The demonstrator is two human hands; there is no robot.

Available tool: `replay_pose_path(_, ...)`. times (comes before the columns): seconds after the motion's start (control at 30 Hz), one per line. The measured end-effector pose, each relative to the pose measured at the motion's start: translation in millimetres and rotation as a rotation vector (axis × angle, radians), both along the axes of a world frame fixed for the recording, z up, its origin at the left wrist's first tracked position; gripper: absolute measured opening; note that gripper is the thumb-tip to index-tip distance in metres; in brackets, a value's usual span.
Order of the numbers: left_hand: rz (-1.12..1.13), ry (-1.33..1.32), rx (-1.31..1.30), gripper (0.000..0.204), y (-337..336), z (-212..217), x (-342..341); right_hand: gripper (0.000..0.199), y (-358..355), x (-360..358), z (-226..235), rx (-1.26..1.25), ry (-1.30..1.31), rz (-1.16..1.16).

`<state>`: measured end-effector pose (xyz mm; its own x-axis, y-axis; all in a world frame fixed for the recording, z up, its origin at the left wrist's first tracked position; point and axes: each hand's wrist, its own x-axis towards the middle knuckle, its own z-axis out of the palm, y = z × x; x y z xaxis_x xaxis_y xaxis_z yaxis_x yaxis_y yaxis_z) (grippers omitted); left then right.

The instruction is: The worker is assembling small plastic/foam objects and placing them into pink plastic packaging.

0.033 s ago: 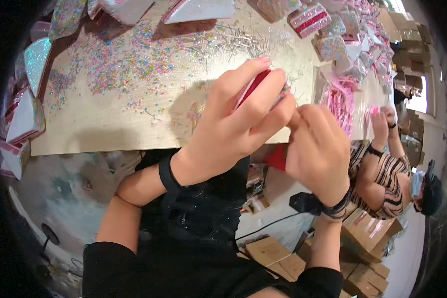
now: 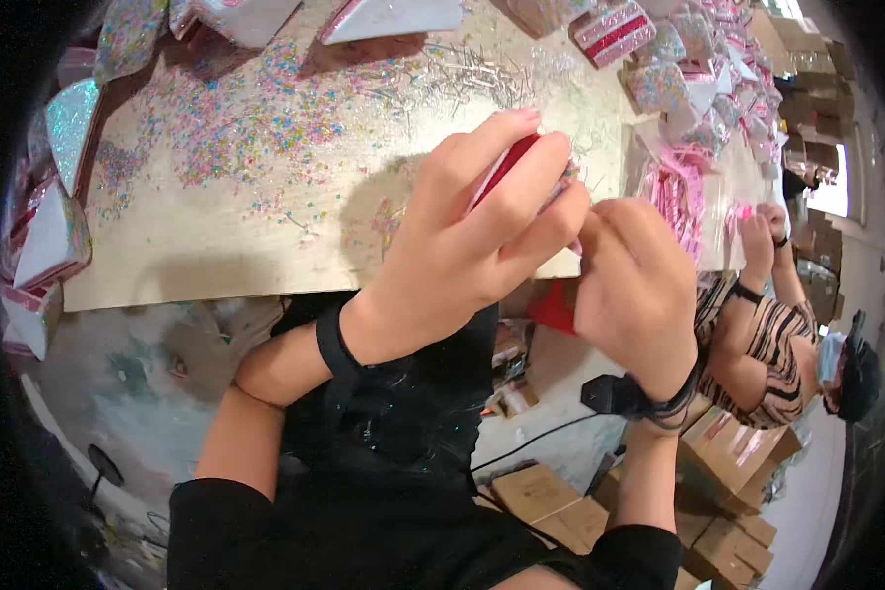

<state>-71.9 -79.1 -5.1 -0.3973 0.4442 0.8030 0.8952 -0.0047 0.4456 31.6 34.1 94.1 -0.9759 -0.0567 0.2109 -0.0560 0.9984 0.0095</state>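
Observation:
My left hand (image 2: 452, 231) is wrapped around a decorative cake slice (image 2: 507, 167) with a dark red side, a pale edge and some speckled coating. The fingers cover most of the slice. It is held just above the near part of the wooden table. My right hand (image 2: 639, 280) is close beside it, at the slice's near right end. Its fingers are curled and pressed together; whatever they pinch is hidden behind the knuckles. Both wrists wear black bands.
Colourful sprinkles (image 2: 256, 128) and thin metal pins (image 2: 477, 79) are scattered over the table (image 2: 167, 265). Glittery cake slices (image 2: 615, 37) line its far and left edges. Pink strips (image 2: 674, 202) lie in a clear bag at right, near a co-worker's hands (image 2: 757, 236). Cardboard boxes (image 2: 546, 501) sit below.
My right hand has moved slightly right, a little away from my left hand. The left hand keeps its hold on the cake slice.

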Motion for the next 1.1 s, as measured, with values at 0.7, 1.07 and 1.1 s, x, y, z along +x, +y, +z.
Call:
replay_pose_path(0.7, -0.08, -0.154, 0.041, 0.052, -4, 3, -9, 0.027, 0, 10, -20, 0.187, 0.318, 0.129)
replay_pose_path(1.07, -0.126, -0.268, 0.006, 0.059, -7, -1, -8, 0.028, -13, 13, -33, 0.179, 0.389, -0.004)
replay_pose_path(1.1, -0.127, -0.28, 0.004, 0.061, -7, -1, -8, 0.029, -14, 13, -35, 0.153, 0.409, -0.043)
